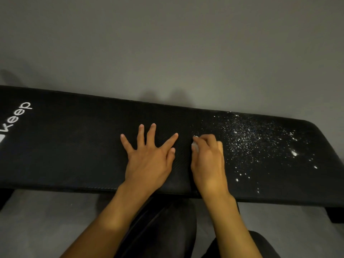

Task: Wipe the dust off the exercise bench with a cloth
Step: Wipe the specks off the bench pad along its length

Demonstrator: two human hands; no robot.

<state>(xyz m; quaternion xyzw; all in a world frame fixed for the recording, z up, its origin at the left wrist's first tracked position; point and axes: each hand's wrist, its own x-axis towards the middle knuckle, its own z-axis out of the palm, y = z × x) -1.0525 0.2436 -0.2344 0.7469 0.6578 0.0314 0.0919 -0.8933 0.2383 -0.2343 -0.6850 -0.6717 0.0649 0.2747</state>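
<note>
The black padded exercise bench (pixel 74 146) runs across the view and has a white "Keep" logo at its left end. White dust specks (pixel 256 142) are scattered over its right part. My left hand (pixel 149 157) lies flat on the bench's middle with its fingers spread. Just to its right, my right hand (pixel 208 161) rests on the pad at the left edge of the dust. Its fingers are curled round a small pale wad that looks like the cloth (pixel 194 145). Most of the cloth is hidden inside the hand.
A plain grey wall (pixel 167 43) rises directly behind the bench. Grey floor (pixel 46 220) shows in front of it, with a dark bench foot (pixel 335 214) at the right. My dark-clothed legs (pixel 167 229) are below the bench's front edge.
</note>
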